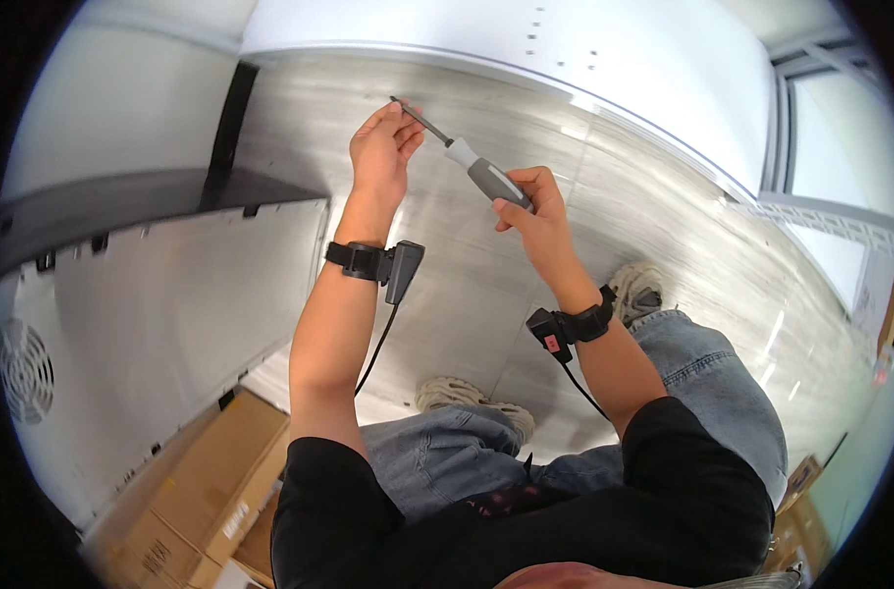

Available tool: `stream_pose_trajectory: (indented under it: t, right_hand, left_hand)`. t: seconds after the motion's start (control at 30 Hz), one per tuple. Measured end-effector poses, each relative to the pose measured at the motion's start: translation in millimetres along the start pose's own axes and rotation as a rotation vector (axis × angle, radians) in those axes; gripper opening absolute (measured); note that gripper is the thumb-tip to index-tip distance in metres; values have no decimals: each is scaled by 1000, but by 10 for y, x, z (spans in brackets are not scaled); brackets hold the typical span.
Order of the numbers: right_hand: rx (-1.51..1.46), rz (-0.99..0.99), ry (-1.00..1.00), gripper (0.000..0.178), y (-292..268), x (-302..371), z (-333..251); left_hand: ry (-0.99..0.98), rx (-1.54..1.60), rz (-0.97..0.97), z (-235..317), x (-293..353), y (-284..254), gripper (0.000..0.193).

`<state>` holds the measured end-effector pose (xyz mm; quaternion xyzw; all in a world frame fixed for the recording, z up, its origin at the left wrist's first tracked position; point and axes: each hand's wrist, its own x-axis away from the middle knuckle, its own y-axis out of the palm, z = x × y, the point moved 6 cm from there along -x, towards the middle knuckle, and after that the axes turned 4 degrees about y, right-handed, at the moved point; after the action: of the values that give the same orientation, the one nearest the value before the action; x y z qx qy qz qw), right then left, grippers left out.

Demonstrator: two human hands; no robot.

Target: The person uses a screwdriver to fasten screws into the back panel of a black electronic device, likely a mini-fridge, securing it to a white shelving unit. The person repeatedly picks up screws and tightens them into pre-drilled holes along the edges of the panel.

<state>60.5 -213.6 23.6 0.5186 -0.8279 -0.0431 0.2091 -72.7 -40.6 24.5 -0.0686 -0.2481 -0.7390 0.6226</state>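
A screwdriver (489, 181) with a grey, light-topped handle and a dark thin shaft is held up at a slant above the floor. My right hand (540, 216) is closed round the lower end of its handle. At the other end, my left hand (379, 152) pinches the shaft close to the tip between thumb and fingers. The tip pokes out just past the left fingertips, pointing up and to the left. Each wrist wears a black strap with a small dark box and a cable.
On the left stands a metal cabinet (172, 324) with a black top edge and a round vent. Cardboard boxes (207, 471) lie below it. A white panel (643, 69) spans the far side, and a metal frame (783, 128) rises at right. Grey flooring (467, 294) lies beneath my hands.
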Motion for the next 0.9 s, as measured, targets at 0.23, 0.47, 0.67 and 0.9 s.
stream_pose_trajectory:
  t: [0.23, 0.47, 0.67, 0.9]
  right_hand:
    - [4, 289, 131, 30, -998, -98, -85]
    - [-198, 520, -10, 32, -1567, -21, -267]
    - [-230, 607, -41, 31, -1779, 53, -285]
    - [-198, 578, -31, 29, -1664, 48, -345]
  left_hand:
    - [122, -445, -351, -398, -313, 1550, 23]
    - [624, -1258, -522, -637, -803, 2596, 27]
    - [662, -1536, -500, -870, -959, 2789, 22]
    - [543, -1158, -476, -556, -696, 2595, 18]
